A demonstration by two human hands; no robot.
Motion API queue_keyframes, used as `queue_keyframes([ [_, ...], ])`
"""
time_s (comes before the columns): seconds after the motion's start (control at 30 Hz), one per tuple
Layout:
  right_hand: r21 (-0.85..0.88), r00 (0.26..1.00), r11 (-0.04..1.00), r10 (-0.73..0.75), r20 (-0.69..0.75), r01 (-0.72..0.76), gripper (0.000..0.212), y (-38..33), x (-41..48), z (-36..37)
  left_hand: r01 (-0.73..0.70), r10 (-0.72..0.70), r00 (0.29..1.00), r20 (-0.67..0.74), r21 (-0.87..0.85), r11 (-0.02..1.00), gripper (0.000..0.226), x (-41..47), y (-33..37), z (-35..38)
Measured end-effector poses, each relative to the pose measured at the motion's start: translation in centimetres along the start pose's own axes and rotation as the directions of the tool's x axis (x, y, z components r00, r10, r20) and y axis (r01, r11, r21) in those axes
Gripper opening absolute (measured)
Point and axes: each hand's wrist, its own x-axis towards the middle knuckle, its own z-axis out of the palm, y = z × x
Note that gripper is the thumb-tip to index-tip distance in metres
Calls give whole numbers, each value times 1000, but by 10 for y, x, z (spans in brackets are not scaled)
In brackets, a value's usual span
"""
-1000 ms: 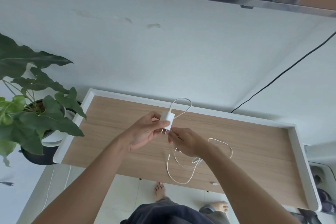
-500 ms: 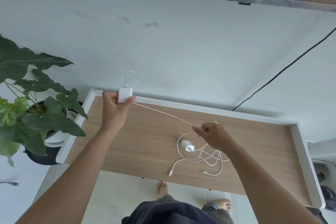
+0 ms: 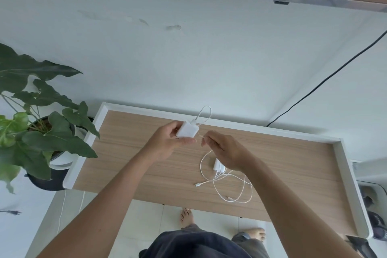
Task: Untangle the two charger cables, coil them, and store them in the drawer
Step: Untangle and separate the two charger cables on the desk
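White plastic charger block (image 3: 187, 130) gripped in the left hand (image 3: 167, 145), fingers curled round its body, just above centre frame. Its cable (image 3: 210, 112) loops out above the block and runs down to the right hand (image 3: 227, 153), which pinches the strand between thumb and fingertips just beside the block.

Second charger block (image 3: 217, 167) lies on the wooden tabletop (image 3: 125, 153), right of centre, partly under the right hand. A loose tangle of cable (image 3: 243, 186) is spread below and right of it, with one plug tip (image 3: 198, 184) at its left end. No drawer in view.

Handling, judged:
- Blocks: rigid, light, smooth-sided. A good anchor for coiling.
- Cable: thin and limp, but holds springy loops. It should slide through a light pinch and snag at crossings.
- Hold: take the strand close to the block, not by the plug tips, and avoid hard pulls at the connector joints.
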Motion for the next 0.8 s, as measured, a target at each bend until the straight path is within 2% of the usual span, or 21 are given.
queue_keyframes([
  [0.17, -61, 998, 997, -37, 53, 40, 23, -6, 1, -2, 7, 7, 990, 140, -99, 995, 54, -6, 3, 11],
  [0.3, -29, 999, 999, 15, 39, -13, 30, -4, 0, -2, -54, 55, 994, 97, -15, 998, 46, -8, 3, 9],
  [0.37, 1, 998, 998, 66, 19, -66, 34, 0, 1, -2, -79, 78, 997, 15, 90, 993, 44, -6, 3, 7],
  [0.47, 16, 991, 991, 131, -11, -131, 36, 7, 3, -4, -71, 113, 974, -195, 212, 975, 37, -3, 4, -1],
  [0.57, 26, 982, 983, 184, -41, -183, 37, 18, 1, -9, -23, 140, 901, -411, 278, 960, 34, -1, 2, -15],
  [0.67, -10, 970, 972, 235, -61, -236, 39, 34, -6, -16, 75, 96, 806, -584, 262, 962, 35, -1, -7, -45],
  [0.73, -18, 957, 961, 274, -100, -277, 41, 48, -13, -21, 137, 58, 757, -651, 245, 960, 39, -4, -12, -65],
  [0.8, -18, 943, 952, 301, -145, -306, 39, 61, -18, -25, 182, 32, 743, -669, 248, 951, 41, -8, -12, -78],
])
